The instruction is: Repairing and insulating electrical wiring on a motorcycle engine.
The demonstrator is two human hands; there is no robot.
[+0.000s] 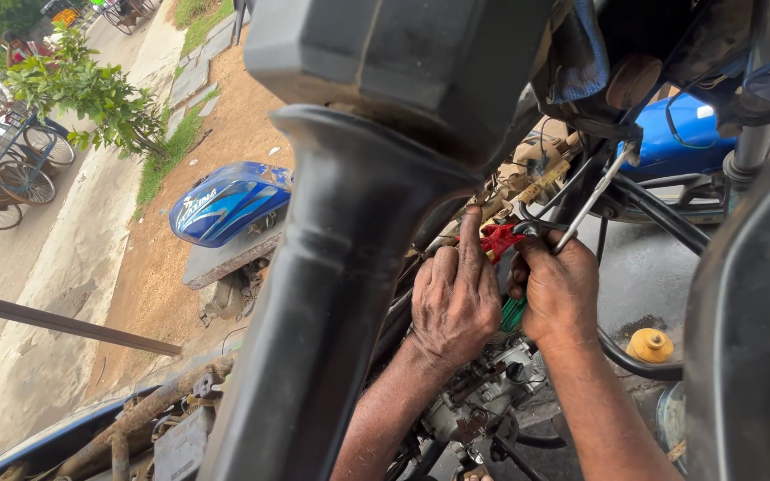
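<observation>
Bare forearms, grimy hands (501, 298) (sleeveless)

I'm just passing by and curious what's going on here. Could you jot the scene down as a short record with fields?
place: outdoors, beside a dirt path
left hand: pressed on wiring by the red connector
right hand: gripping a green-handled tool, metal rod rising from it
below the hands: engine of a motorcycle
foreground: black handlebar grip, very close
on the ground: blue fuel tank, yellow cap
background: green bush, wheeled cart
</observation>
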